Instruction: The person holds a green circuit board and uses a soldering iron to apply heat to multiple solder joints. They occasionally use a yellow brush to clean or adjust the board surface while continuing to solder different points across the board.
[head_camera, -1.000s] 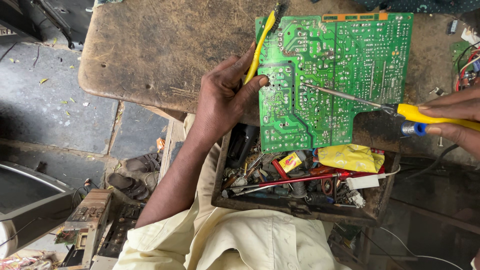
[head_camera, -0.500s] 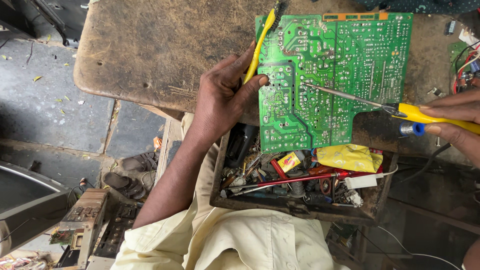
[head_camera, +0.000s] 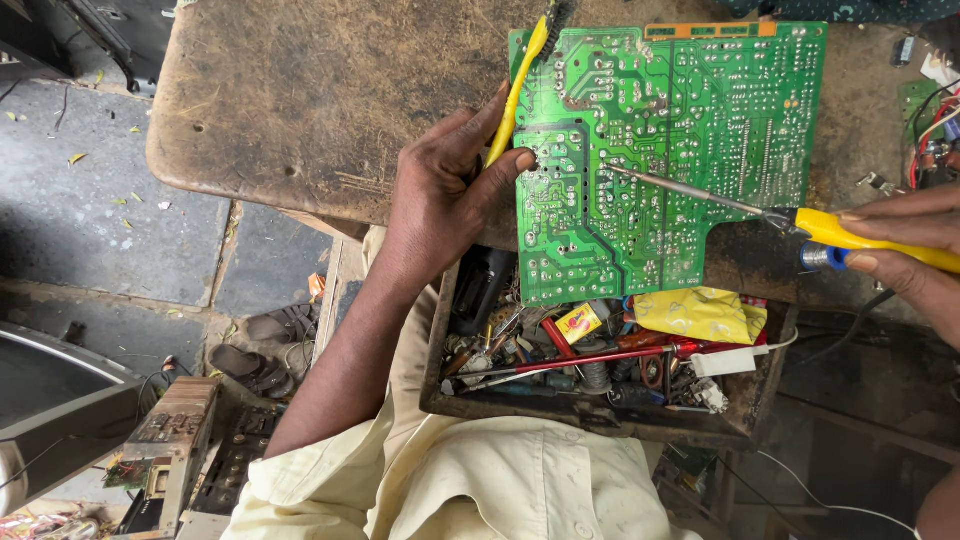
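Note:
A large green circuit board lies solder side up on a worn brown wooden table. My left hand grips the board's left edge, thumb on the board, and also holds a yellow-handled brush against that edge. My right hand holds a yellow-handled soldering iron at the right. Its metal tip rests on the middle of the board.
Under the table's front edge is an open drawer crammed with tools, a red screwdriver, wires and a yellow packet. Red wires lie at the table's right. On the floor at the left are sandals and electronics chassis.
The view has shifted slightly left. Both hands, the board and the soldering iron hold nearly the same pose.

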